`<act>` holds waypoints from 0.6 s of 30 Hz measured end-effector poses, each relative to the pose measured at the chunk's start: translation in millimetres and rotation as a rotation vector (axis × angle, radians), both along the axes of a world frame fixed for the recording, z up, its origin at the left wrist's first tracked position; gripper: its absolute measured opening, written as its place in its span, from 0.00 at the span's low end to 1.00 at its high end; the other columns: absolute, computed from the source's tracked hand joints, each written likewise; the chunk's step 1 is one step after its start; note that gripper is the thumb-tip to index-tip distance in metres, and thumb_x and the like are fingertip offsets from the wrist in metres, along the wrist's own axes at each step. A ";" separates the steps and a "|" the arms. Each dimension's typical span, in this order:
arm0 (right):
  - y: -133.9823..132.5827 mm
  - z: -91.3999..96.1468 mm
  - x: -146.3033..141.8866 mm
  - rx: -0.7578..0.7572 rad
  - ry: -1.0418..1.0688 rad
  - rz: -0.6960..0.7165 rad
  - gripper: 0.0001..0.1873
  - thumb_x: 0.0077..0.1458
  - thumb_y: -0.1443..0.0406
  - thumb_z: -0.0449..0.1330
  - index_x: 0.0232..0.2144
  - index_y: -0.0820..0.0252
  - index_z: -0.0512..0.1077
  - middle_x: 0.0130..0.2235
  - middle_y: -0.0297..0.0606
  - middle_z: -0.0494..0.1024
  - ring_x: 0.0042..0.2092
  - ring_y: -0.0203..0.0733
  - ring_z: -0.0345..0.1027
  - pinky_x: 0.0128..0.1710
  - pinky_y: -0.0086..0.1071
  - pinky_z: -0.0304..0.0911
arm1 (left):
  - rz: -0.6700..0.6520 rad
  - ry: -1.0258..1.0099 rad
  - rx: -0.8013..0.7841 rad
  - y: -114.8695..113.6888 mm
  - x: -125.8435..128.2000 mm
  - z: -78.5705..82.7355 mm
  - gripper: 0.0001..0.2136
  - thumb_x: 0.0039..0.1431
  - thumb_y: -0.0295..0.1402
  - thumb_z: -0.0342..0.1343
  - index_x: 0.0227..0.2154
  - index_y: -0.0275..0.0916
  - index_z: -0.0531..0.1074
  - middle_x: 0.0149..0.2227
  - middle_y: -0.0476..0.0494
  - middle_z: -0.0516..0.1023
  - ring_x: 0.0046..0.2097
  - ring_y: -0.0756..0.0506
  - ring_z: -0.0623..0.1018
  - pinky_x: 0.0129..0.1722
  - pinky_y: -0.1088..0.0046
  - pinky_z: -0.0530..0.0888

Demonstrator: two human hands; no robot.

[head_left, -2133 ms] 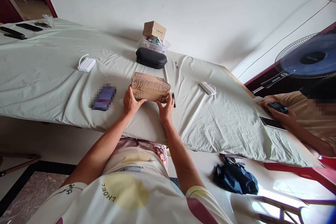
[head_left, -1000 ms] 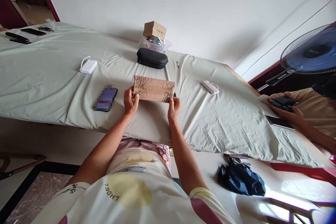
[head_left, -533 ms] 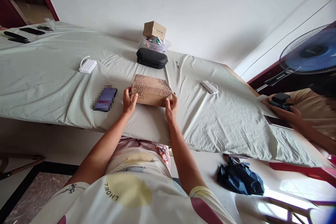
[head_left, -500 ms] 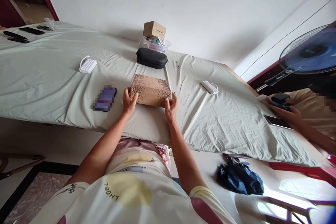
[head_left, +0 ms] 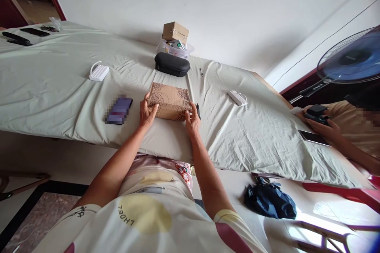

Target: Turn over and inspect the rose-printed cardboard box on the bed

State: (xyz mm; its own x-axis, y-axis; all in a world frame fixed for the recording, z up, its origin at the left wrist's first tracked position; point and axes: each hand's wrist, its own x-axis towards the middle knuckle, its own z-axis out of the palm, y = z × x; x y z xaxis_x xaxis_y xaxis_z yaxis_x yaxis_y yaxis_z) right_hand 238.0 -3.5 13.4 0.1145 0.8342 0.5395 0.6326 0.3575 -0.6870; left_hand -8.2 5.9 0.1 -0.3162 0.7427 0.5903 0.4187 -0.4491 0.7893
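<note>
Between my two hands is a brown cardboard box (head_left: 170,102) with dark scribbled swirls on its top and front. My left hand (head_left: 147,113) grips its left end, thumb on the front face. At the right end my right hand (head_left: 192,120) closes on the box in the same way. A black pen (head_left: 198,111) shows just beside my right fingers; whether it touches them I cannot tell. Left of the box lies a phone (head_left: 119,110) with a blurred screen. Behind the box rests a black hard case (head_left: 172,65).
A plastic basket (head_left: 185,52) carrying a small carton (head_left: 175,33) stands by the wall. White power banks lie left (head_left: 99,72) and right (head_left: 236,98) on the cloth-covered table (head_left: 252,138). At right, another person's hands (head_left: 328,128) hold a dark device near a fan (head_left: 350,57).
The box has tilted slightly in my hands, showing more of its top. The black pen beside my right hand has come into sight.
</note>
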 end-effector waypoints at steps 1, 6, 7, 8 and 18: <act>0.6 0.9 -0.1 -0.021 0.013 0.006 0.33 0.69 0.46 0.51 0.68 0.54 0.65 0.47 0.40 0.80 0.35 0.38 0.74 0.40 0.34 0.72 | -0.003 0.002 -0.004 0.5 0.3 0.0 0.33 0.68 0.54 0.55 0.69 0.44 0.59 0.63 0.32 0.70 0.67 0.36 0.69 0.67 0.57 0.68; 3.5 4.7 -0.5 -0.052 0.024 -0.015 0.31 0.69 0.45 0.51 0.67 0.51 0.66 0.46 0.37 0.81 0.39 0.41 0.77 0.44 0.37 0.72 | 0.007 0.008 -0.012 2.7 2.3 -0.8 0.36 0.64 0.52 0.61 0.68 0.41 0.58 0.66 0.29 0.67 0.67 0.35 0.70 0.67 0.56 0.68; 4.1 5.0 -0.4 -0.054 0.020 -0.017 0.32 0.69 0.45 0.51 0.67 0.51 0.65 0.46 0.37 0.81 0.39 0.41 0.77 0.44 0.37 0.72 | 0.004 0.003 -0.009 2.7 2.6 -0.8 0.36 0.63 0.52 0.61 0.68 0.41 0.58 0.66 0.29 0.67 0.68 0.35 0.69 0.68 0.56 0.68; 4.8 5.2 -0.4 -0.057 0.016 -0.013 0.32 0.69 0.45 0.51 0.67 0.51 0.65 0.46 0.37 0.81 0.38 0.40 0.77 0.44 0.37 0.72 | -0.003 -0.005 -0.004 2.6 2.9 -0.8 0.36 0.64 0.52 0.61 0.68 0.41 0.58 0.66 0.29 0.67 0.68 0.35 0.69 0.68 0.56 0.67; 11.2 0.0 -3.4 -0.043 -0.021 -0.062 0.33 0.68 0.42 0.51 0.64 0.54 0.68 0.44 0.40 0.82 0.34 0.41 0.74 0.40 0.36 0.70 | -0.057 -0.108 0.036 8.7 3.6 -6.7 0.39 0.60 0.54 0.64 0.68 0.43 0.59 0.67 0.30 0.66 0.68 0.35 0.69 0.70 0.56 0.65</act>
